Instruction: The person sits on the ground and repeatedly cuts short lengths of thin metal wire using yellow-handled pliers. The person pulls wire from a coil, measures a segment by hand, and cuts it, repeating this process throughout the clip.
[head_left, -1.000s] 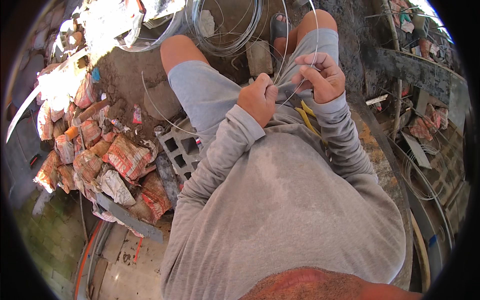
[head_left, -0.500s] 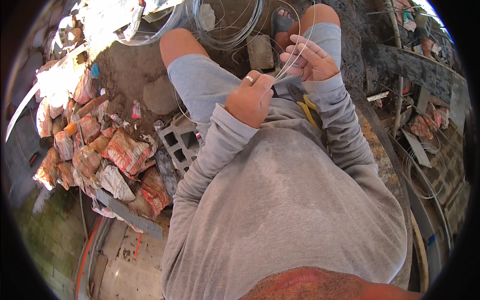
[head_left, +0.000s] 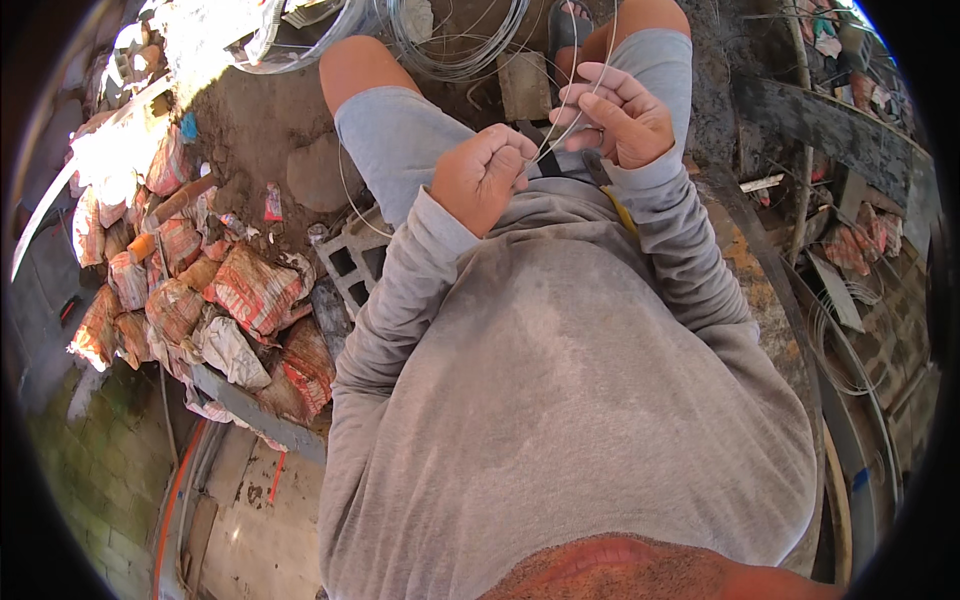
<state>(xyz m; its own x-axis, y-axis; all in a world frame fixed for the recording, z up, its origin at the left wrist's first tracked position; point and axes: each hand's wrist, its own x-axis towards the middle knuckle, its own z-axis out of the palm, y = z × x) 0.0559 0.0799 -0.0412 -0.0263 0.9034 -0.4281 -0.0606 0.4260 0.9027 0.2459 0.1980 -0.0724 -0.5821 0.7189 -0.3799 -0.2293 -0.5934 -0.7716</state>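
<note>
Baggy grey shirt (head_left: pixel 580 390), kinda blotchy up front, 2 long scrunched-up sleeves (head_left: pixel 398 285), lighter bluish-grey shorts (head_left: pixel 400 140), plus 1 dark open-toe sandal (head_left: pixel 566 30) showing.

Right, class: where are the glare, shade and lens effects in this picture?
Head view: harsh glare bleaches the upper part of the sack pile; head view: left hand and right hand sit in softer shade; head view: a black, curved border hides the corners.

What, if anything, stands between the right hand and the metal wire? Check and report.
Nothing visible does: the right hand is directly at the metal wire, whose lower stretch runs into the closed left hand.
</note>
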